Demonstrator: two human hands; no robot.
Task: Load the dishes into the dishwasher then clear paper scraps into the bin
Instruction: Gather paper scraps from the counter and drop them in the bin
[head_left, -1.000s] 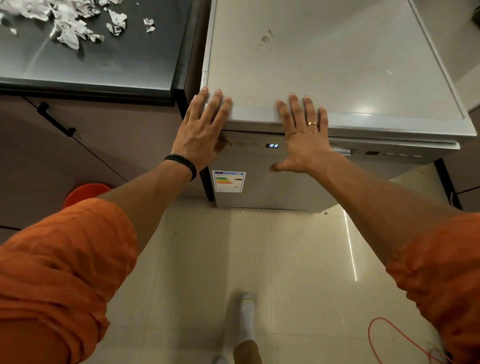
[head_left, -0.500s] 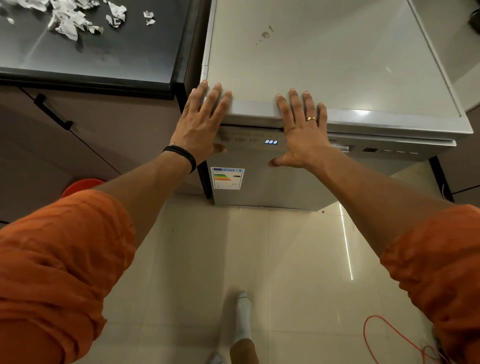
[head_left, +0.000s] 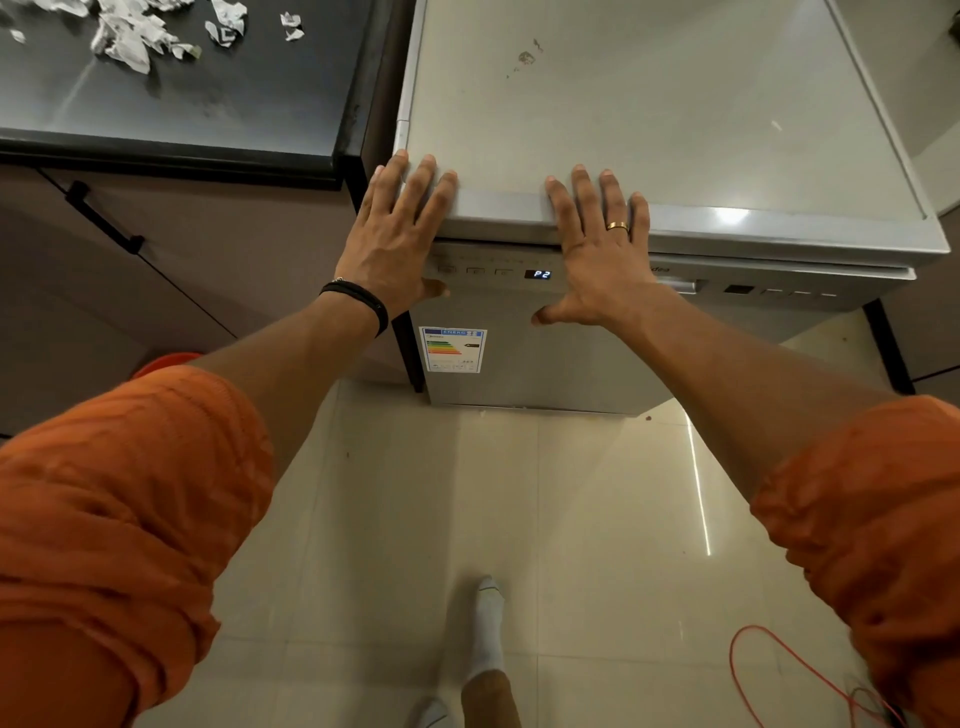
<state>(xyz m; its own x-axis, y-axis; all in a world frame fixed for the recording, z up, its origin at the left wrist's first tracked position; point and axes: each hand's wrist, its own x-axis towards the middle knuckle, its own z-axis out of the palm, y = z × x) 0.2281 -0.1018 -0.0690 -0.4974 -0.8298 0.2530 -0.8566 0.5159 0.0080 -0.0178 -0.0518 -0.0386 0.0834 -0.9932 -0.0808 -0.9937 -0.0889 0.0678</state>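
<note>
Both of my hands lie flat and spread against the front top edge of the dishwasher (head_left: 649, 104), grasping nothing. My left hand (head_left: 395, 244) sits at the machine's near left corner. Its fingers (head_left: 422, 182) are straight and reach up over the lip onto the pale grey top, with the thumb down against the control strip. My right hand (head_left: 597, 254) is just beside it toward the middle, fingers likewise straight on the top edge, thumb stretched out sideways over the door (head_left: 545, 364). A gold ring (head_left: 617, 226) shows on one finger, and a black wristband (head_left: 358, 301) circles my left wrist. Between the two hands the small display (head_left: 537, 274) glows with "P2". The door stands upright and shut beneath the lid, with an energy label (head_left: 452, 349) stuck on its upper left part. Close along the machine's left side runs a dark countertop (head_left: 234, 104). The paper scraps (head_left: 135, 36) lie scattered on its far left part, well apart from my hands. Under that counter is a brown cabinet front with a black handle (head_left: 104, 218). Lower down an orange rounded rim (head_left: 166, 361) peeks out past my arm, too hidden for me to tell what it is. My orange sleeves (head_left: 114, 493) are pushed up to the elbows. Below, on the cream floor tiles (head_left: 571, 519), one foot in a white sock (head_left: 485, 634) points toward the machine, and a red cable (head_left: 769, 660) loops at the lower right.
</note>
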